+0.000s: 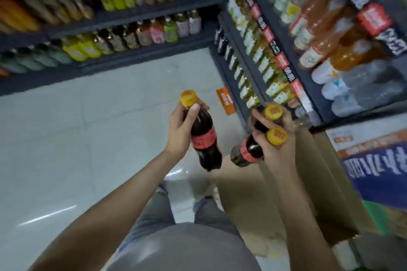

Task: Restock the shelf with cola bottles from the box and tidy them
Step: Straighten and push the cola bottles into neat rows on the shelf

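My left hand point(179, 130) grips one cola bottle point(204, 145) by its neck; it has a yellow cap, a red label and dark drink, and it hangs over the floor. My right hand point(276, 147) holds two more cola bottles together by their necks, one point(247, 152) lower with its yellow cap toward me, the other point(272, 114) above it and mostly hidden by my fingers. The brown cardboard box point(308, 178) stands below and to the right of my right hand, in front of the right shelf point(259, 77).
Dark shelves full of drink bottles run along the back point(132, 31) and the right side. An orange sign point(224, 100) sits on the floor at the shelf corner. Printed cartons point(374, 160) are stacked at the right. The pale tiled floor point(88, 138) lies to the left.
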A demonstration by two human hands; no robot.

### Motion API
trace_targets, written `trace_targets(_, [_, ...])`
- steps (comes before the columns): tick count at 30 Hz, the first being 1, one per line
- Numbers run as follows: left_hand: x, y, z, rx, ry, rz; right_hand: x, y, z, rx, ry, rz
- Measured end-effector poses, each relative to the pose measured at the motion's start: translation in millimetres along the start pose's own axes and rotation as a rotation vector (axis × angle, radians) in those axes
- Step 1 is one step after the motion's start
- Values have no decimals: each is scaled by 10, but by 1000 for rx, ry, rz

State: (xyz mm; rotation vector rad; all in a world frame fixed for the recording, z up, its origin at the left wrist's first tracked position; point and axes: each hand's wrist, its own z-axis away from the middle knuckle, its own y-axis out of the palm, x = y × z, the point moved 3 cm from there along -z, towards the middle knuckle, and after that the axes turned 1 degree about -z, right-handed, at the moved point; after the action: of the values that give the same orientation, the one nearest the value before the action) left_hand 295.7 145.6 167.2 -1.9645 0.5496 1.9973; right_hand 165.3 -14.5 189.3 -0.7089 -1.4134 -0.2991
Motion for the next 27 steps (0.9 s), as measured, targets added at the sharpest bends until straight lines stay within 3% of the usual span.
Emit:
trace_targets(7, [-407,-2172,-95,-393,150,-126,818,2145,-481,405,-89,-75])
trace_targets(20, [-1061,-6153,-144,-896,158,-300,2249,6429,-864,930,-220,-283])
trace_targets(27, [-1578,-8008,-801,-1180,330,-330,3038,8381,-1427,1177,-291,-305])
